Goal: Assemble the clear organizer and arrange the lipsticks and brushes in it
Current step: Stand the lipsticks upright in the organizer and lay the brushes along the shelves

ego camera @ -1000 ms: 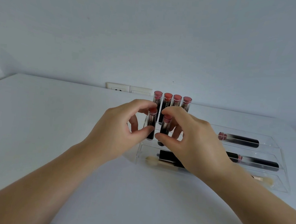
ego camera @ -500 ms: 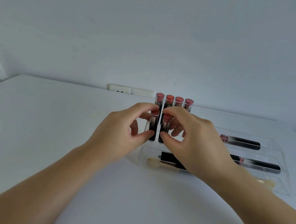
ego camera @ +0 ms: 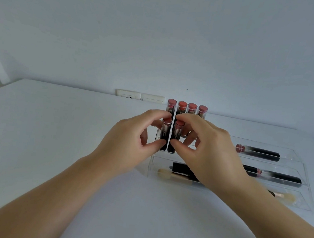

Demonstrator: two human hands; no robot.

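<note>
A clear acrylic organizer (ego camera: 306, 200) sits on the white table, right of centre. Several upright lipsticks (ego camera: 192, 108) with pink-red tops stand in its back row. My left hand (ego camera: 128, 145) pinches one upright lipstick (ego camera: 164, 136) between thumb and forefinger in the front row. My right hand (ego camera: 206, 152) pinches the neighbouring lipstick (ego camera: 175, 138) the same way. Two dark tubes (ego camera: 260, 154) lie flat in the stepped trays on the right. A brush (ego camera: 166, 175) and a black tube lie in the front tray, partly hidden by my right hand.
The white table (ego camera: 54, 137) stretches out to the left and toward me. A wall socket plate (ego camera: 140, 96) sits on the wall just behind the organizer. Another brush tip (ego camera: 288, 197) shows at the front tray's right end.
Both hands have lowered the two front lipsticks slightly into the organizer and brought them closer together. The grips are the same.
</note>
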